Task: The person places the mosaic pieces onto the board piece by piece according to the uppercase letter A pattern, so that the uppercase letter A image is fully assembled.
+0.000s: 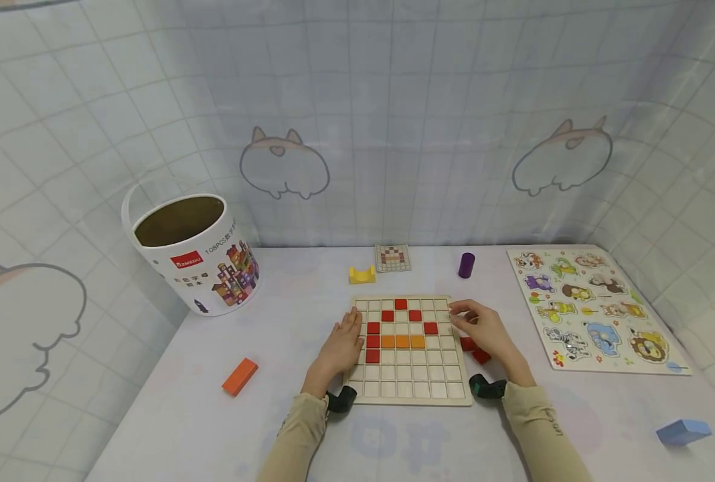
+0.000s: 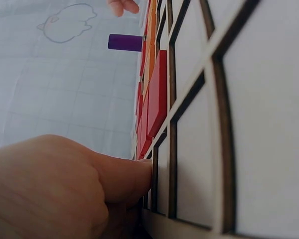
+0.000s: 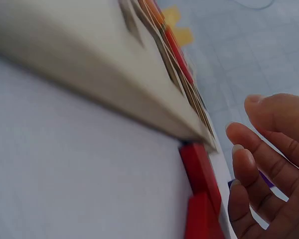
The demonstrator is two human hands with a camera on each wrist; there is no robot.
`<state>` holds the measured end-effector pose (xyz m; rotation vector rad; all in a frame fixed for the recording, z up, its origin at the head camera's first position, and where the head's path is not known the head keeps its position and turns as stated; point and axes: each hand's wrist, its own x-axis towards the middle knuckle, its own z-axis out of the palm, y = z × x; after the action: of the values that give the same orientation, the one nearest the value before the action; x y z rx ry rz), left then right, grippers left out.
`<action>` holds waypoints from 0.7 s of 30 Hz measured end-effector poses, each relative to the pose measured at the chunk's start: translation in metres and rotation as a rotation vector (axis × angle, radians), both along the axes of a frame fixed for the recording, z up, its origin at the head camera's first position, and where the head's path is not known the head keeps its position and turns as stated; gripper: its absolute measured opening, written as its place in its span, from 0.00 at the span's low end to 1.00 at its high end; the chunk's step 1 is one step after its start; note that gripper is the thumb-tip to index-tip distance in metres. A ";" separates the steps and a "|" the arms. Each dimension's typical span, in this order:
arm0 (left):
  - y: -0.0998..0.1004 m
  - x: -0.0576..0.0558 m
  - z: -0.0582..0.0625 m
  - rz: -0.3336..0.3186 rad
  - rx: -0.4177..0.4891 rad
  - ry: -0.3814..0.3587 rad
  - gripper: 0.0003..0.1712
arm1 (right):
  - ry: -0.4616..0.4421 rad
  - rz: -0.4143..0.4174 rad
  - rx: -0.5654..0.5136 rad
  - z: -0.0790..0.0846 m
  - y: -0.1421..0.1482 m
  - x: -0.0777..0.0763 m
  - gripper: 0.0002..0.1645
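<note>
A wooden grid board (image 1: pixel 406 391) lies flat, with red tiles (image 1: pixel 373 341) in several cells and three orange tiles (image 1: pixel 402 341) in a row. My left hand (image 1: pixel 341 345) rests along the board's left edge, fingers fairly straight; in the left wrist view its thumb (image 2: pixel 127 177) touches the board near the red tiles. Over the right edge hovers my right hand (image 1: pixel 487 331). Its fingers (image 3: pixel 259 149) are loosely bent with nothing between them in the right wrist view. Below that hand, loose red tiles (image 3: pixel 199 172) lie beside the board, partly hidden in the head view.
Behind the board are a pattern card (image 1: pixel 393 258), a yellow block (image 1: pixel 362 275) and a purple cylinder (image 1: pixel 466 266). An orange block (image 1: pixel 240 377) and a white bucket (image 1: pixel 201 281) stand left. An animal puzzle board (image 1: pixel 598 308) and a blue block (image 1: pixel 683 432) are right.
</note>
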<state>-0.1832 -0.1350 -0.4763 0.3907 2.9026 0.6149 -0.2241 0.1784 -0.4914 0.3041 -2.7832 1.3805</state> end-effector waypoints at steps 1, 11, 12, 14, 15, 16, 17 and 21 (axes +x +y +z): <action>0.000 0.000 0.000 0.000 0.001 0.000 0.32 | -0.011 -0.004 0.006 0.000 0.002 0.000 0.17; 0.000 0.001 0.001 -0.003 0.000 0.008 0.32 | -0.056 0.033 0.008 -0.002 0.019 -0.001 0.18; 0.000 0.001 0.001 -0.004 -0.001 0.009 0.32 | -0.057 0.041 0.005 -0.002 0.020 -0.001 0.18; 0.000 0.001 0.001 -0.004 -0.004 0.008 0.32 | -0.061 0.054 -0.006 -0.002 0.024 0.000 0.19; 0.000 0.001 0.001 -0.004 -0.007 0.008 0.32 | -0.061 0.060 -0.010 -0.003 0.027 0.000 0.19; 0.000 0.001 0.001 -0.004 -0.008 0.007 0.32 | -0.069 0.062 -0.014 -0.003 0.029 0.000 0.19; 0.000 0.001 0.001 -0.004 -0.011 0.007 0.33 | -0.079 0.063 -0.021 -0.004 0.032 0.001 0.20; 0.000 0.001 0.001 -0.003 -0.013 0.001 0.33 | -0.137 0.078 -0.036 -0.005 0.043 0.005 0.21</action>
<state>-0.1820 -0.1346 -0.4757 0.3931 2.9047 0.5954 -0.2188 0.2214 -0.4967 0.3323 -2.8797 1.5225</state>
